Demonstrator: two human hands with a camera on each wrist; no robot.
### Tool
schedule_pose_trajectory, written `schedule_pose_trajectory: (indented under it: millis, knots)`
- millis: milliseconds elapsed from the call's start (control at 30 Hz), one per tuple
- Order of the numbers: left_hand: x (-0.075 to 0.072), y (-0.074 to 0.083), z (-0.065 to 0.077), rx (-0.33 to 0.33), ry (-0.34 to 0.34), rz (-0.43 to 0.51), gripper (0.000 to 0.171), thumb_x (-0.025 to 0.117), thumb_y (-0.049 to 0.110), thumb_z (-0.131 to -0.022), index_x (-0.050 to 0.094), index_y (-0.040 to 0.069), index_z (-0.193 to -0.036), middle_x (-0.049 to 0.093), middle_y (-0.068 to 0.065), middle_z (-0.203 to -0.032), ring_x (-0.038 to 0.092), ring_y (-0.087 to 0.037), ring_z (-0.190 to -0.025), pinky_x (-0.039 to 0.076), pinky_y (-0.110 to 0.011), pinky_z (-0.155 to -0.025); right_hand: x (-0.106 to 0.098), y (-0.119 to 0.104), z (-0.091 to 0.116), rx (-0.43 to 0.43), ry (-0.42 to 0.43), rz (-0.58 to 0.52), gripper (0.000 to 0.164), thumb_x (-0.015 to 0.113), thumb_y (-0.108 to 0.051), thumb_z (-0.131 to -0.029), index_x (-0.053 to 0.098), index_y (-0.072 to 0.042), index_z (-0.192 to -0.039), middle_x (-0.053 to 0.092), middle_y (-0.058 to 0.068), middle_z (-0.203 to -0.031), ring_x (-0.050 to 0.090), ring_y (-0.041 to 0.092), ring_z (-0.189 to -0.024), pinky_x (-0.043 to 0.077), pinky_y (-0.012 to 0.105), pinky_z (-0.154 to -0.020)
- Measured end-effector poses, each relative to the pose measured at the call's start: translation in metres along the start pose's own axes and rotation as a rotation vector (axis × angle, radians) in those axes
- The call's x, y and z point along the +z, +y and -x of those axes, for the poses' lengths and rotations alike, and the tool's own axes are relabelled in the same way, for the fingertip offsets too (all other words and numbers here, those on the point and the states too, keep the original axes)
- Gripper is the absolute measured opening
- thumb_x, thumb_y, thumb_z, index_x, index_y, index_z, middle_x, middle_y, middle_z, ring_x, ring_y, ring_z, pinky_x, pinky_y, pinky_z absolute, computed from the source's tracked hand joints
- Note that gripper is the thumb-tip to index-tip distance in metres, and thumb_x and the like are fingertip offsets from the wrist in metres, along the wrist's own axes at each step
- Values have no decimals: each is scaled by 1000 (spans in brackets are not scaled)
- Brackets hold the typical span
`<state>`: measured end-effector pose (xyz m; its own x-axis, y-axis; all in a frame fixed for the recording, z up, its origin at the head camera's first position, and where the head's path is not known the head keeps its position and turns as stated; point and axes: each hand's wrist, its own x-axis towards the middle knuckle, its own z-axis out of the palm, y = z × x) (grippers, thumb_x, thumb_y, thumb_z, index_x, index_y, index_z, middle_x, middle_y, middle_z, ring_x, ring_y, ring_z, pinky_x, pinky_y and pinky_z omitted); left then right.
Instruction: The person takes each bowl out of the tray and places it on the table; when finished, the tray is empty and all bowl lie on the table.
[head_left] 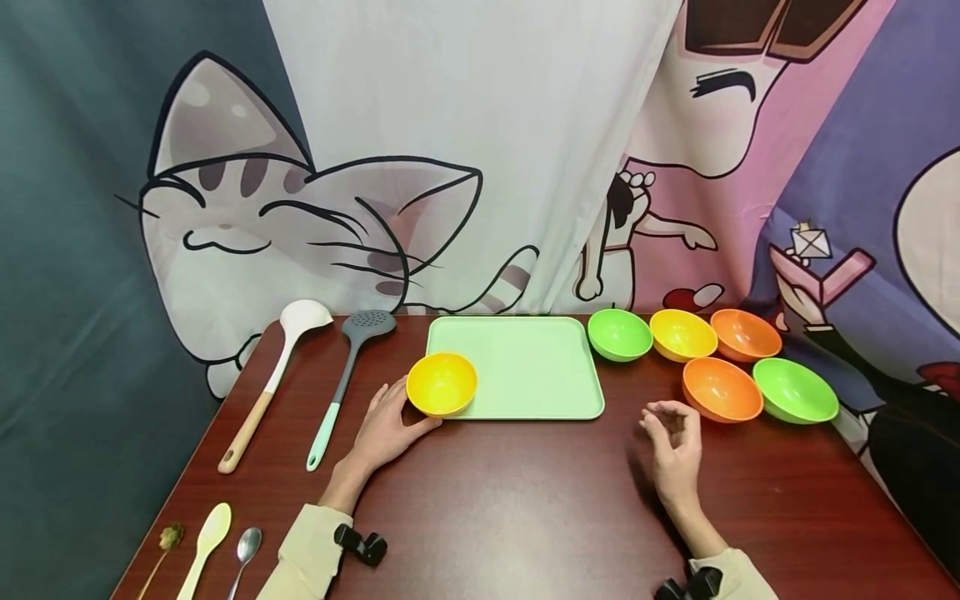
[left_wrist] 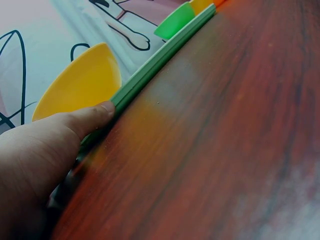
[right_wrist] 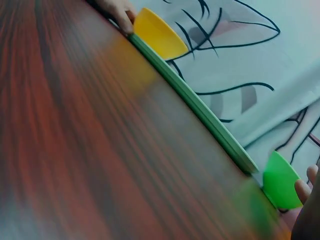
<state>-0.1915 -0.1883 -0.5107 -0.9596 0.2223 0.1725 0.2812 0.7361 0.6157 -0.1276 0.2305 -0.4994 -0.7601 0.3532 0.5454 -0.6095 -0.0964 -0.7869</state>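
Note:
A yellow bowl stands at the left front corner of the pale green tray. My left hand holds this bowl by its left side, thumb in front and fingers behind. The left wrist view shows the thumb low against the bowl, right by the tray's rim. Over the right part of the table, my right hand is loosely curled with nothing in it. Closest to it is an orange bowl; in the right wrist view its fingertips overlap a green bowl.
Right of the tray stand more bowls, among them a yellow one and a green one. A white ladle and a grey slotted turner lie left. Several small spoons, including a cream one, lie at the front left.

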Motion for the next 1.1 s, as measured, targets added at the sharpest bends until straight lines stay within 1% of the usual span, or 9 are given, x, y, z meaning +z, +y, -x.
schedule_pose_trajectory:
  millis: [100, 200, 367, 600, 767, 833, 1100]
  knots:
    - [0, 0, -1, -4, 1, -3, 88, 74, 56, -84, 40, 15, -153, 42, -7, -157, 33, -27, -149, 14, -54, -125, 11, 3, 1, 52, -3, 75, 31, 55, 15, -92, 39, 23, -117, 56, 14, -108, 62, 14, -98, 54, 13, -82]
    - [0, 1, -3, -2, 2, -4, 88, 74, 57, -84, 40, 15, -153, 42, -7, -157, 33, -27, -149, 14, -54, -125, 23, 6, 2, 77, -9, 118, 33, 56, 13, -92, 37, 24, -118, 55, 14, -109, 60, 13, -100, 52, 12, -83]
    - [0, 0, -4, 9, 5, -10, 88, 74, 56, -83, 40, 15, -153, 42, -6, -157, 34, -26, -149, 14, -54, -125, 43, 12, 5, 80, -52, 109, 36, 56, 13, -92, 36, 25, -120, 55, 13, -112, 59, 17, -102, 52, 12, -83]
    - [0, 0, -4, 6, -3, -8, 88, 74, 56, -83, 40, 14, -153, 42, -7, -157, 33, -26, -149, 14, -54, -125, 72, 22, 9, 86, -112, 128, 34, 56, 12, -93, 40, 22, -121, 51, 20, -111, 57, 21, -102, 51, 13, -81]
    - [0, 1, -5, 13, 2, -13, 88, 74, 56, -83, 40, 15, -153, 42, -7, -157, 34, -27, -149, 14, -54, -125, 97, 29, 11, 131, -132, 135, 33, 59, 9, -93, 43, 18, -120, 53, 19, -113, 58, 20, -103, 52, 14, -80]
    - [0, 1, -5, 13, 6, -15, 88, 74, 56, -83, 40, 15, -153, 42, -7, -157, 34, -27, -149, 14, -54, -125, 108, 32, 12, 154, -144, 138, 33, 60, 6, -93, 44, 16, -121, 53, 19, -114, 59, 21, -104, 52, 14, -80]
    - [1, 0, -1, 11, 3, -21, 89, 74, 56, -83, 39, 15, -154, 42, -7, -157, 33, -25, -149, 14, -53, -125, 146, 39, 22, 222, -198, 161, 33, 60, 2, -95, 47, 11, -124, 49, 30, -121, 57, 37, -109, 53, 16, -83]
